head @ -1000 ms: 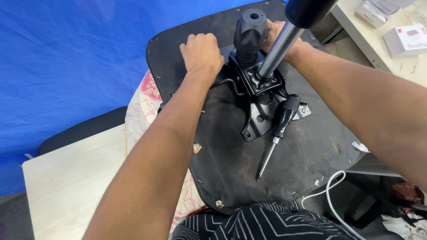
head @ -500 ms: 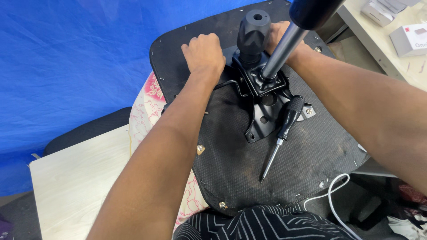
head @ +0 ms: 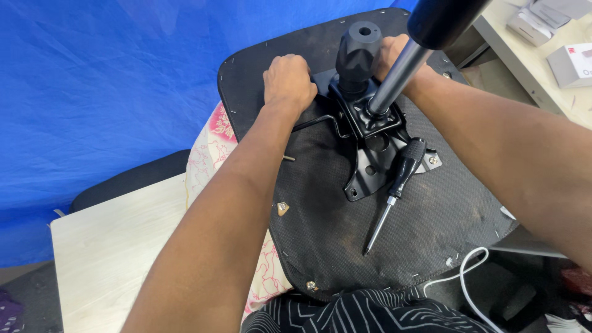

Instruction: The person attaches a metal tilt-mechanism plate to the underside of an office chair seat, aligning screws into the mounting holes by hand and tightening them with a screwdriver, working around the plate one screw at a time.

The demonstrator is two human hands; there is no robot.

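Across your lap lies an upturned chair seat [head: 431, 228], its black fabric underside facing up and dotted with staples along the edges. Near the seat's far edge your left hand [head: 288, 83] is curled into a loose fist, knuckles up, pressed down just beside the black metal mechanism plate [head: 370, 154] bolted to the middle of the seat; whether the fingers grip anything underneath you cannot tell from this view. A thin bent lever rod [head: 317, 120] runs out from the plate below that hand. Your right hand [head: 391, 55] sits behind the black adjustment knob [head: 357, 52] at the far side of the plate, mostly hidden by the knob and by the grey gas-lift column [head: 398, 77] that rises from the plate toward the camera; how far it is closed cannot be told.

A black-handled screwdriver [head: 394, 185] lies loose on the seat, its handle resting against the plate's right side and its tip pointing toward the near edge, touched by neither hand. A small screw [head: 288, 158] lies on the fabric near the left edge.

Under the seat's left edge shows a pink floral cloth [head: 209, 145], and beyond it a pale wooden table [head: 111, 259]. A white cable [head: 468, 271] loops past the seat's near right corner. Small boxes [head: 570, 61] sit on a light desk at the upper right, and a blue tarp [head: 111, 80] fills the background.
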